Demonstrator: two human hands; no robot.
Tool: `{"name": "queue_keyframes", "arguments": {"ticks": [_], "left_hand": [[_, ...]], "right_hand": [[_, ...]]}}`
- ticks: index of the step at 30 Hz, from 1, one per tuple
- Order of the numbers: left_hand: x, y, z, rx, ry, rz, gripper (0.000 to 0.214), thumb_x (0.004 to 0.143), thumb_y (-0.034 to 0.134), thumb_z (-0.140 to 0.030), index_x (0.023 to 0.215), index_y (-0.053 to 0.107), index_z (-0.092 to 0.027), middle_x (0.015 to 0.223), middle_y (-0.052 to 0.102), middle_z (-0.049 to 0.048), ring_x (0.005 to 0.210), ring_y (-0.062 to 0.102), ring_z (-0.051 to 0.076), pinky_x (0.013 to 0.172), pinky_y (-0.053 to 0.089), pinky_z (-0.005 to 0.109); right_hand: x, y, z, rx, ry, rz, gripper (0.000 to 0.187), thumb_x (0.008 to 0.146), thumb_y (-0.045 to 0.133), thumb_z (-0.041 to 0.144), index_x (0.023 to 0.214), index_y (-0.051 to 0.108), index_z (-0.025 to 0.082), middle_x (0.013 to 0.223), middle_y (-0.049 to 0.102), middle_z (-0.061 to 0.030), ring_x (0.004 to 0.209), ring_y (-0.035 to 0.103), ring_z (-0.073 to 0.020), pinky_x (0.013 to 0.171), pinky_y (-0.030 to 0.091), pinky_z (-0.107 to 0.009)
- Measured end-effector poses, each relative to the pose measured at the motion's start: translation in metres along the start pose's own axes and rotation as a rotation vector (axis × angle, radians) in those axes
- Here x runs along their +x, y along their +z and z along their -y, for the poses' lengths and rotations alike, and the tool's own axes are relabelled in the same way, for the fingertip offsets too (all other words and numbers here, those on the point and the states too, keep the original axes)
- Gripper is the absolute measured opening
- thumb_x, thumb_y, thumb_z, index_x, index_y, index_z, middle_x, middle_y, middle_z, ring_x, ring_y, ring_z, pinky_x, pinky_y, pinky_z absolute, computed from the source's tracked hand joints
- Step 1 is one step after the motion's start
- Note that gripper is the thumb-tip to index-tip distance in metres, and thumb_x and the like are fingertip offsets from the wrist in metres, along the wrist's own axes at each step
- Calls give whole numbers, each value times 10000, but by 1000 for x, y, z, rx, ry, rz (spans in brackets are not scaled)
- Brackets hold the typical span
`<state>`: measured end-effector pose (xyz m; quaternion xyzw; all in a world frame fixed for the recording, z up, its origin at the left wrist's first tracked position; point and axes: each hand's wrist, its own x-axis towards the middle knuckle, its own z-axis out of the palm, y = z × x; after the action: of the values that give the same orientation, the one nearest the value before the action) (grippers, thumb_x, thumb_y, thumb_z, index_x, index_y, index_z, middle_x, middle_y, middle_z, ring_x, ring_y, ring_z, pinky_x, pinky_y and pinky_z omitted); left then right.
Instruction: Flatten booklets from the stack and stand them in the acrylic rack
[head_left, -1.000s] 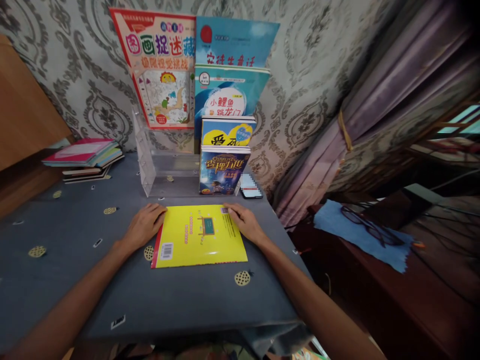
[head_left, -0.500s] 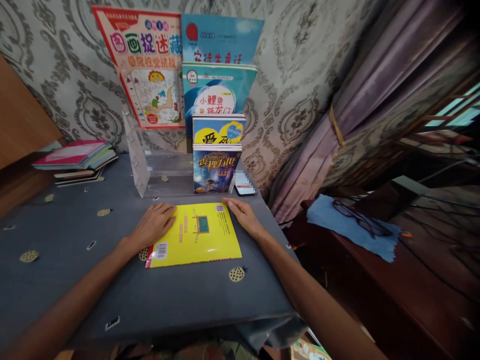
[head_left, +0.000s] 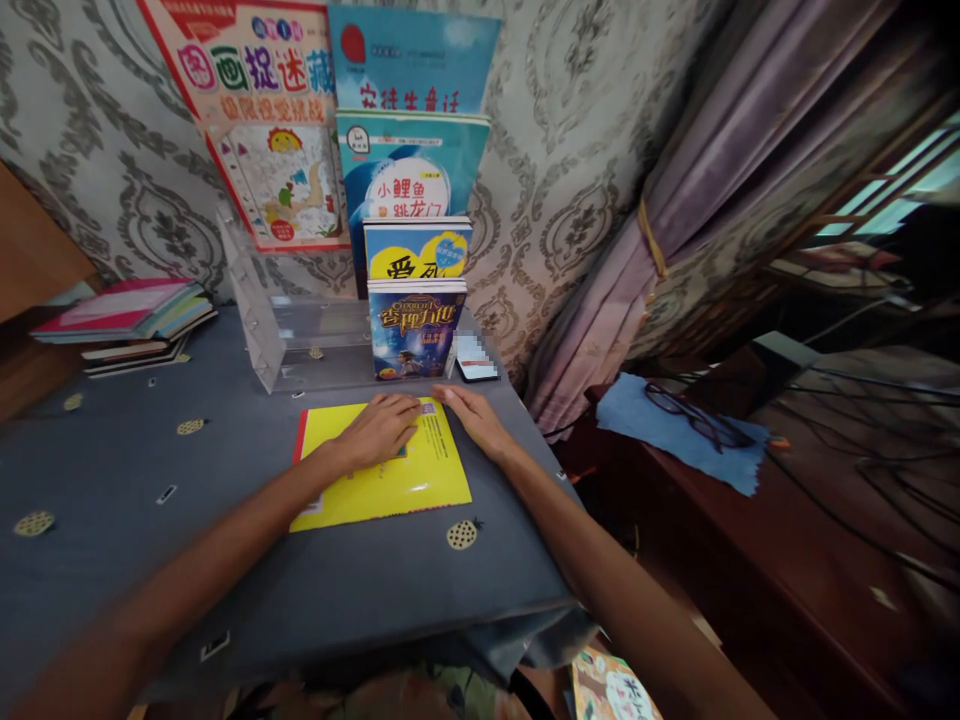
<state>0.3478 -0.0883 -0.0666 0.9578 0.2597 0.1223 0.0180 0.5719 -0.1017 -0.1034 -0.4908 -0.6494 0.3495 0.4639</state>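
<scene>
The yellow book (head_left: 390, 485) is lying flat on the grey-blue table (head_left: 150, 560), right in front of the person and just before the clear plastic rack (head_left: 274, 345). A moment ago the left hand (head_left: 382, 430) was sitting at the book's left edge. Now it is resting on top of the cover, up near the far side, and it is almost touching the right hand (head_left: 474, 422). The book's red left edge is showing now, with nothing holding it. The left fingers are lying open and flat on the cover and are not gripping anything. The right hand is staying at the far right corner of the book with its fingers stretched out too. I cannot tell if its fingertips are hooking under the edge. So both hands are now pressing on the same far end of the book, and the book is not lifting. A dark blue book (head_left: 415, 330) is standing in the rack just behind the hands, and a phone (head_left: 477, 358) is lying beside it.
</scene>
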Motion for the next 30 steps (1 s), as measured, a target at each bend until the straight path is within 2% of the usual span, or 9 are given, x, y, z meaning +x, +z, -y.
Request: {"name": "queue_keyframes", "arguments": {"ticks": [7,19,25,30], "left_hand": [[8,3,-29,-102,117,21,370,1031,357,-249,1305,599,-191,1338,627,102,1260,537,229,1071,368,421],[-26,-6,-76,-214,350,75,386,1027,351,-215,1355,550,-178,1335,648,89,1276,535,213,1080,364,409],[-32,-3,-83,-234,300,47,386,1042,328,-257,1352,548,-193,1341,644,89,1276,544,205,1079,379,410],[-30,2,-68,-145,157,14,373,1034,352,-273,1308,568,-141,1312,641,136,1236,566,234,1057,412,429]], "right_hand": [[0,0,4,-33,0,15,657,897,437,737,1162,718,206,1212,729,-88,1150,669,-294,1054,487,-480],[-2,0,6,-118,-23,27,556,957,414,628,1156,719,208,1199,736,-62,1141,664,-285,1039,492,-456],[-12,6,15,-342,-107,72,368,981,463,384,1239,675,229,1265,707,-70,1161,656,-256,1029,492,-426],[-17,12,22,-503,-194,88,341,974,457,266,1246,662,248,1278,699,-68,1215,626,-238,1081,443,-430]]}}
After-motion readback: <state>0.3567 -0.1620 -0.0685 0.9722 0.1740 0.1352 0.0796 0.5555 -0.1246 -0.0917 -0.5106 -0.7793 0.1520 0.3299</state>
